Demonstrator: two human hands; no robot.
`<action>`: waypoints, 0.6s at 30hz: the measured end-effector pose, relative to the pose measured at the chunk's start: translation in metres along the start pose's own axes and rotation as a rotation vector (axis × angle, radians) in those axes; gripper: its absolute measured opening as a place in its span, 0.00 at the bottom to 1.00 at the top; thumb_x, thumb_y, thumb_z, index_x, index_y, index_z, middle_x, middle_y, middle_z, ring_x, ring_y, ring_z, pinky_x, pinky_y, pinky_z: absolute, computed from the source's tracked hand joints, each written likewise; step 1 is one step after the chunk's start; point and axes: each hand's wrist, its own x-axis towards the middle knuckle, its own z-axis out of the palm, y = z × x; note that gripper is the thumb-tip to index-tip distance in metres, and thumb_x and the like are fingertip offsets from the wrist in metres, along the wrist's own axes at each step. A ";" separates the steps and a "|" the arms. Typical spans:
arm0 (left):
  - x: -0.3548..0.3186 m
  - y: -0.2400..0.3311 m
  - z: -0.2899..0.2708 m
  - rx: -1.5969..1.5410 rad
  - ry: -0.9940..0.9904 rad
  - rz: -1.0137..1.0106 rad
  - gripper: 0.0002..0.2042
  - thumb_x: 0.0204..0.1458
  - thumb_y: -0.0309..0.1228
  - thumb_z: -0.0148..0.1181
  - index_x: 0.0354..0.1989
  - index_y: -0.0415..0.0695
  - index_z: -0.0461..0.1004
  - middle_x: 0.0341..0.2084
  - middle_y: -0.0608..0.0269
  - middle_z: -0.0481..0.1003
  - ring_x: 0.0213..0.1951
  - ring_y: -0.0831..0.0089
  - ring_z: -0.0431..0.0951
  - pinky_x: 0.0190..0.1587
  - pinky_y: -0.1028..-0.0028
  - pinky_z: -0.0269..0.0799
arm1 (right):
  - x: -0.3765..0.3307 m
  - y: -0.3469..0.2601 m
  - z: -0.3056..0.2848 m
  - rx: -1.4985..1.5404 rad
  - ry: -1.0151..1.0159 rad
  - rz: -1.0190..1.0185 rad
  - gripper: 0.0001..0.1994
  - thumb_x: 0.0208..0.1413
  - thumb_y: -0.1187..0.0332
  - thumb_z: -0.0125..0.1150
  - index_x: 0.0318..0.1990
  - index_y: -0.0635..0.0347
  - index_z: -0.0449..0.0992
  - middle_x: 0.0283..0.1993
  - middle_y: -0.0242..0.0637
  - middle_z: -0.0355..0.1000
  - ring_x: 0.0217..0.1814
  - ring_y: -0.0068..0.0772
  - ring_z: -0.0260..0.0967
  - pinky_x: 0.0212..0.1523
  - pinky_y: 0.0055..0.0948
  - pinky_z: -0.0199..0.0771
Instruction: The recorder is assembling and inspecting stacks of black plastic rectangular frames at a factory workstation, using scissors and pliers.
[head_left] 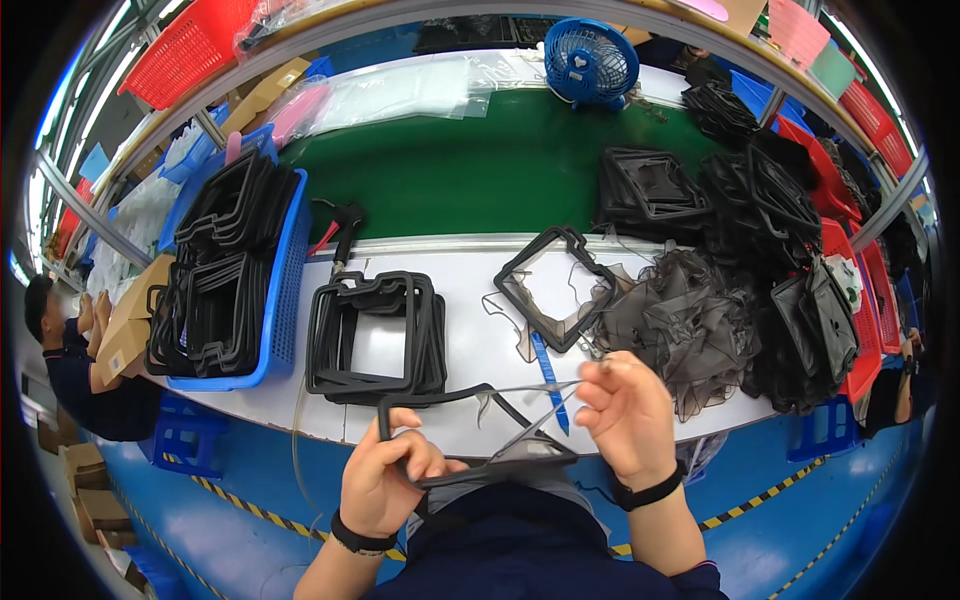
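Observation:
My left hand (385, 475) grips a black rectangular frame (440, 397) by its left side, tilted above the table's front edge. To the right, my right hand (632, 415) pinches the end of a thin, dark, sheer mesh strip (525, 435), stretched taut from the frame. Just beyond my hands, a long blue tool (549, 378) lies on the white table; its exact kind is unclear. Another black frame (520, 307) with ragged mesh around it rests behind that tool. Beside it rises a heap of crumpled dark mesh scraps (685, 325).
A stack of black frames (318, 345) stands left of centre; a blue basket (290, 290) full of frames is farther left. More meshed frames (655, 190) are piled at right, near red baskets (860, 320). A blue fan (590, 62) stands at the back. Another person (75, 370) sits far left.

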 end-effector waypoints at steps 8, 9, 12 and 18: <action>-0.034 0.058 -0.002 -0.092 -0.164 0.622 0.19 0.65 0.44 0.30 0.55 0.42 0.55 0.10 0.69 0.52 0.08 0.81 0.50 0.06 0.74 0.65 | 0.033 -0.084 -0.129 -0.772 0.632 -1.175 0.07 0.64 0.71 0.44 0.41 0.67 0.65 0.43 0.42 0.69 0.43 0.28 0.72 0.49 0.25 0.72; -0.034 0.070 -0.002 -0.075 -0.143 0.608 0.19 0.65 0.43 0.29 0.56 0.43 0.54 0.10 0.69 0.51 0.08 0.82 0.49 0.04 0.78 0.62 | 0.029 -0.092 -0.140 -0.879 0.586 -0.938 0.07 0.63 0.70 0.47 0.41 0.66 0.67 0.43 0.41 0.70 0.41 0.27 0.72 0.45 0.25 0.73; -0.028 0.082 -0.003 -0.079 -0.149 0.581 0.19 0.65 0.43 0.28 0.56 0.44 0.54 0.11 0.70 0.51 0.08 0.83 0.48 0.04 0.79 0.61 | 0.020 -0.095 -0.093 -1.366 0.719 -0.325 0.10 0.55 0.69 0.57 0.39 0.67 0.72 0.42 0.42 0.70 0.39 0.31 0.73 0.40 0.27 0.73; -0.028 0.090 0.006 -0.180 -0.250 0.399 0.21 0.65 0.44 0.27 0.56 0.43 0.55 0.12 0.68 0.53 0.10 0.83 0.50 0.06 0.77 0.64 | -0.011 -0.080 0.001 -1.615 0.438 -0.966 0.17 0.45 0.74 0.63 0.45 0.63 0.72 0.46 0.40 0.66 0.41 0.31 0.68 0.34 0.24 0.69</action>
